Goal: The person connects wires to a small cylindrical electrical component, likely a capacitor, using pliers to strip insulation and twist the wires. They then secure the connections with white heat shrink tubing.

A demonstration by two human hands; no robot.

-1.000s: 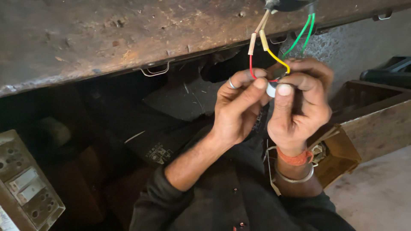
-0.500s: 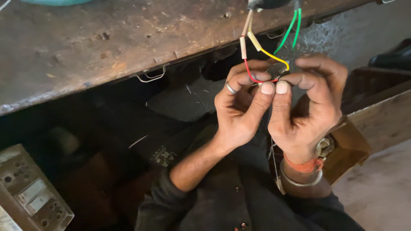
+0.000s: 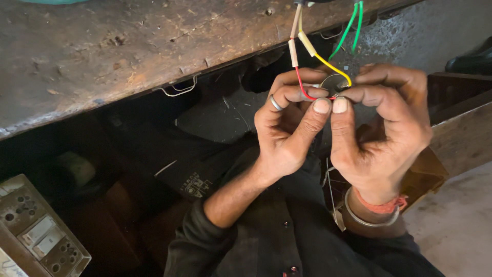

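My left hand [image 3: 289, 128], with a ring on one finger, and my right hand [image 3: 382, 128] meet thumb to thumb just below the bench edge. Between the fingertips they pinch a small round metal part [image 3: 333, 84], mostly hidden by the fingers. A red wire [image 3: 302, 87] and a yellow wire [image 3: 333, 66] run from it up to sleeved leads [image 3: 297, 36] that hang over the bench edge. Two green wires [image 3: 351, 25] hang beside them, above my right hand.
A worn, rusty workbench top [image 3: 128, 56] fills the upper left. A wooden drawer or box [image 3: 458, 128] stands at the right. A grey switch-and-socket board [image 3: 38, 231] lies at the lower left. Concrete floor [image 3: 456, 225] shows at the lower right.
Both hands stay closed on the small part and the wire ends. The fingers have shifted slightly around it, and the view has moved a little.
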